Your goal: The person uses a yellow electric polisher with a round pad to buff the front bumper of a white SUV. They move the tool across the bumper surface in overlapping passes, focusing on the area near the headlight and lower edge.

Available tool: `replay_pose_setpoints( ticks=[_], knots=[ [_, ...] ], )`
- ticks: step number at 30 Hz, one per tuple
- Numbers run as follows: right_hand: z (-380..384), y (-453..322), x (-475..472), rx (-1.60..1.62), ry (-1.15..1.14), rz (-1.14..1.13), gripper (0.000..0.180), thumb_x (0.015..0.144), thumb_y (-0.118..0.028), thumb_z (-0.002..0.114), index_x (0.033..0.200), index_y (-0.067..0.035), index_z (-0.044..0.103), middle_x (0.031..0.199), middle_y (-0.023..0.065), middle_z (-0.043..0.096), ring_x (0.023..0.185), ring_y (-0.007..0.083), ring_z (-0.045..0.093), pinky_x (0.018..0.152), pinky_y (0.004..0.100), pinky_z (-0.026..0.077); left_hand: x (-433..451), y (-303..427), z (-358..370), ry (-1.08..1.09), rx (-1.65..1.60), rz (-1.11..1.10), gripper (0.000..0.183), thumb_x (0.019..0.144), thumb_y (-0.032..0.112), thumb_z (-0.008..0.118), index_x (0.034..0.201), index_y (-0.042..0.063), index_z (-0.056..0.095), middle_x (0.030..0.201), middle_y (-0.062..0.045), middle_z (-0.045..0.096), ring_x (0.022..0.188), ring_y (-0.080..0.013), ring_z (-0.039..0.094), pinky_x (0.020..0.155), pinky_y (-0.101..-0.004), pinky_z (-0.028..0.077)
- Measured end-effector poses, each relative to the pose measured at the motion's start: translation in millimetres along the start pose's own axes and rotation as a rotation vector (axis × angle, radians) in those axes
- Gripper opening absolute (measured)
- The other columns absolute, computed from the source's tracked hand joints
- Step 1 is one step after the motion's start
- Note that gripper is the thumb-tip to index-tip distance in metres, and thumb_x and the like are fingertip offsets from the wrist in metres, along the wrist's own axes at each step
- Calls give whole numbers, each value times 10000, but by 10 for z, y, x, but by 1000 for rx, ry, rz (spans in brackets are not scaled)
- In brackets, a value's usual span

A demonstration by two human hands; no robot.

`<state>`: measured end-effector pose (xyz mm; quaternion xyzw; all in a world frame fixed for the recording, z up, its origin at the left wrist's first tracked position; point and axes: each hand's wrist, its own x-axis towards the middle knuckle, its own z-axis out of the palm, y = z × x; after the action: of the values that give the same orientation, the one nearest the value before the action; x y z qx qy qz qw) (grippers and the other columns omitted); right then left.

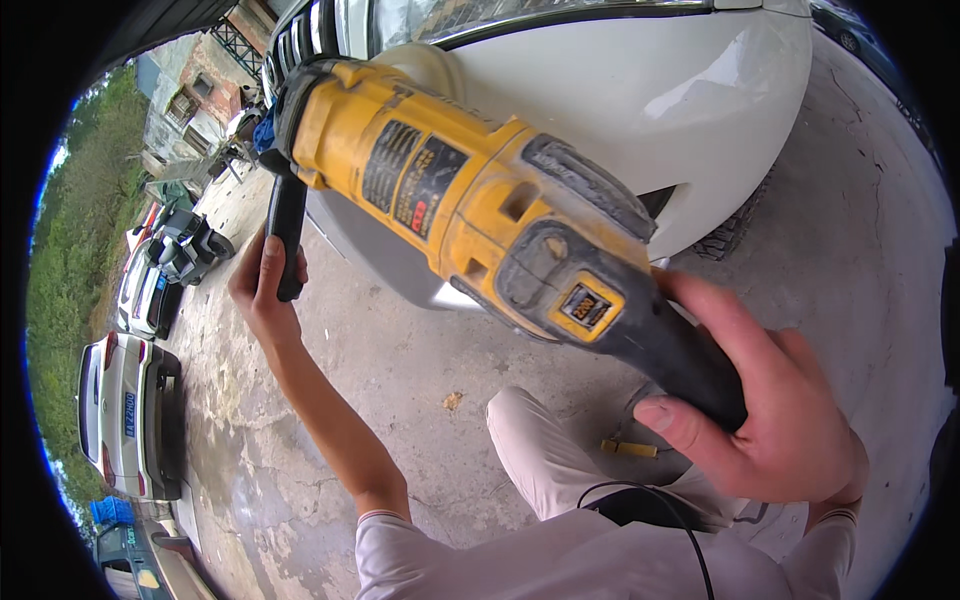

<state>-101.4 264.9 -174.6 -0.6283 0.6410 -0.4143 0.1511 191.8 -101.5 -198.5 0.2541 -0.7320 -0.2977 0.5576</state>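
A yellow and black power polisher (450,195), scuffed and dusty, is held up between my two hands. My left hand (264,281) is wrapped around its black side handle (286,225). At the rear, my right hand (772,420) grips the black main handle (675,345), thumb on the near side. A pale round pad (424,64) at the head lies against or very close to the white car's bodywork (600,97); contact cannot be told. The tool's body hides part of the bumper. Its labels bear writing.
Concrete ground (405,375) spreads below, with a yellow object (628,448) near my legs. A black cable (675,510) crosses my shirt. The white car's tyre (739,221) shows at right. Parked at left are a white car (127,412) and a dark motor scooter (187,240).
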Motion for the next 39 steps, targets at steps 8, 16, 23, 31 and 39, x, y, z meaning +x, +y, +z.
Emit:
replay_pose_setpoints(
  ticks=[8,16,23,31,39],
  knots=[
    [-321,157,-428,-125,17,-54,746,854,-144,819,1485,99,504,1286,255,721,1031,431,772,847,385,626,-53,557,151,-59,129,41,533,1014,344,689,1322,-90,713,734,-54,620,579,-107,520,535,-255,356],
    [-681,617,-1279,-126,234,173,632,872,-116,770,1409,120,535,1025,257,728,771,355,747,718,386,598,-105,1563,1172,-113,281,203,699,933,491,763,1320,-90,716,686,-64,652,534,-105,561,519,-248,396],
    [-728,1326,-1563,9,437,471,460,891,-169,810,1237,66,618,904,178,762,794,298,770,752,373,594,-99,2414,2166,-312,410,364,602,927,453,781,1258,-50,763,642,-60,672,512,-93,571,501,-233,387],
    [-1017,2399,-1565,9,797,482,466,847,-217,898,1160,61,695,933,141,783,838,198,749,789,347,576,-27,2885,3547,-400,454,501,560,922,460,821,1246,4,789,690,-59,703,526,-92,600,512,-229,452],
    [-1208,3896,-1307,281,824,572,262,824,-148,849,972,22,718,703,35,679,554,109,599,551,329,484,-401,3107,4688,-417,637,558,313,929,312,775,1074,37,817,668,-110,682,581,-202,634,594,-348,486]
  ],
)
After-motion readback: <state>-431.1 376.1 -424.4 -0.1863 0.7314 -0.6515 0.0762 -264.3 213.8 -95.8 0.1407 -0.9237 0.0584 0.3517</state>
